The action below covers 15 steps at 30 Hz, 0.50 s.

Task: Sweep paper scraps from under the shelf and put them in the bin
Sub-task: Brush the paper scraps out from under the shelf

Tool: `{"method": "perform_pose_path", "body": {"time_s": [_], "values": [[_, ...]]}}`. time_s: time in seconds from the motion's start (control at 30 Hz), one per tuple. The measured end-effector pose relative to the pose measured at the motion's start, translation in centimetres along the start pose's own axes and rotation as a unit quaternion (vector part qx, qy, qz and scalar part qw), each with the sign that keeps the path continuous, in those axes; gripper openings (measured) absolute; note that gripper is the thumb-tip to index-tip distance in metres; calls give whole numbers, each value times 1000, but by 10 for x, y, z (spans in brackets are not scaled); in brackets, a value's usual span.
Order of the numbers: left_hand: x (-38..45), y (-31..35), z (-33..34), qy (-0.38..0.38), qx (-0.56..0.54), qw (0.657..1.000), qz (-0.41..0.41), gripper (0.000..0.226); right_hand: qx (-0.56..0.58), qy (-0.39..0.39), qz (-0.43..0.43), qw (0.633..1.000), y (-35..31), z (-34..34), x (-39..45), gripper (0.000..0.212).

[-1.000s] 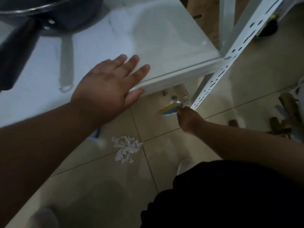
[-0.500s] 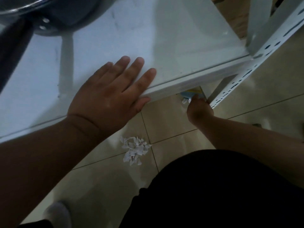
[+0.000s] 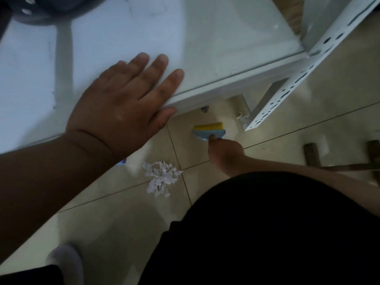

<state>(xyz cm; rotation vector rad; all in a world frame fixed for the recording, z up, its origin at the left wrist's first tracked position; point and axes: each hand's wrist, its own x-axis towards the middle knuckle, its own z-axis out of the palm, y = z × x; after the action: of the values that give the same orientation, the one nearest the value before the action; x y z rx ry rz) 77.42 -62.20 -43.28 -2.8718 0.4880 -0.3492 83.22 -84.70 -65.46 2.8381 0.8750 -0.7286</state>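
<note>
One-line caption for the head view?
Left hand braced on the white shelf; right hand holds a blue-and-yellow brush near piled paper scraps.

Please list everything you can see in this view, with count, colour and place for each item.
White metal shelf board: one, white, upper half of view.
Perforated white shelf upright: one, white, right of the board, foot on the floor.
Dark metal pot: one, dark grey, top left on the shelf, mostly cut off.
Pile of torn paper scraps: one pile, white, on the floor tiles in front of the shelf.
Small scrap under the shelf edge: one, dark, too small to identify.
Blue hand brush with yellow bristles: one, on the floor by the upright.
Beige floor tiles: several, with dark grout lines.
Left hand: flat on the shelf edge.
Right hand: grip closed on the brush.
</note>
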Motion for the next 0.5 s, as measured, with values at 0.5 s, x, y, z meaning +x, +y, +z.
{"method": "perform_pose_path", "body": {"time_s": [0.5], "values": [[-1, 0, 0, -11, 3, 1000, -4, 59, -6, 34, 157, 987, 31, -20, 17, 53]]}}
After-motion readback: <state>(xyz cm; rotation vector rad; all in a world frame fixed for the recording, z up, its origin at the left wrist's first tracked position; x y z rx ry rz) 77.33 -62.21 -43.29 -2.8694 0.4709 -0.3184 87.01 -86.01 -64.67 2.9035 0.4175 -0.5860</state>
